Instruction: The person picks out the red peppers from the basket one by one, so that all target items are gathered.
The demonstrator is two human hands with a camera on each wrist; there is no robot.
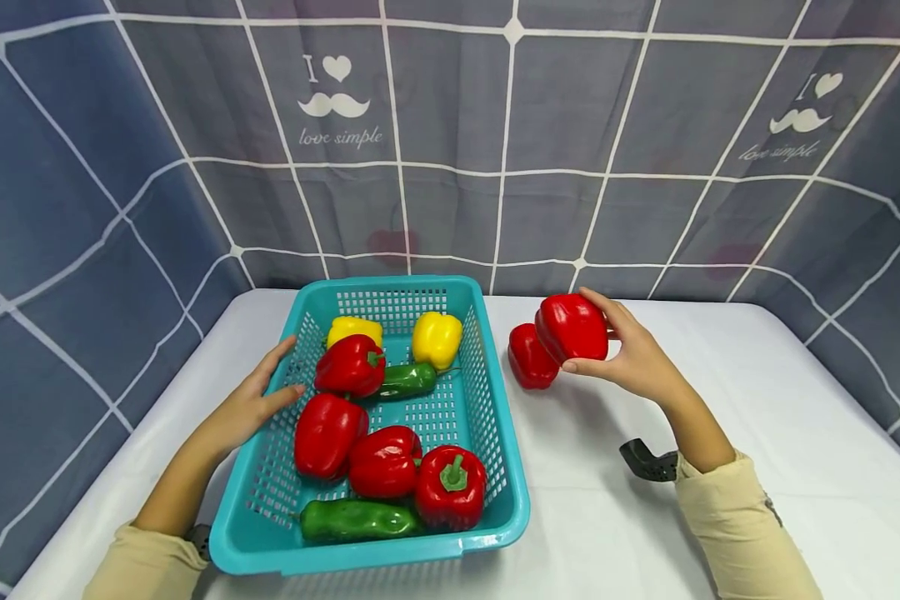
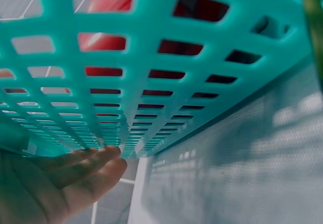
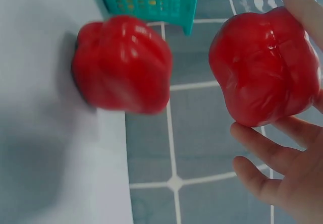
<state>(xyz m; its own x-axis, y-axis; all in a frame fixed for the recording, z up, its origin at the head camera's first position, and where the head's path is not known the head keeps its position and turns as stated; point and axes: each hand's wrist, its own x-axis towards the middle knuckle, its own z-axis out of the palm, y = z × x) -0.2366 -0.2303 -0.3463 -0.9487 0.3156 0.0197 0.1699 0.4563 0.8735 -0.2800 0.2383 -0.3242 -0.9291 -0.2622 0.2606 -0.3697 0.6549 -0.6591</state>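
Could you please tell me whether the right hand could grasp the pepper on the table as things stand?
Probably not: the right hand already holds another pepper, though nothing else seems to block the pepper on the table.

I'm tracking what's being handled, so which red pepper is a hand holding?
The red pepper in the right hand, raised off the table; a second red pepper rests on it, and the other four lie in the teal basket.
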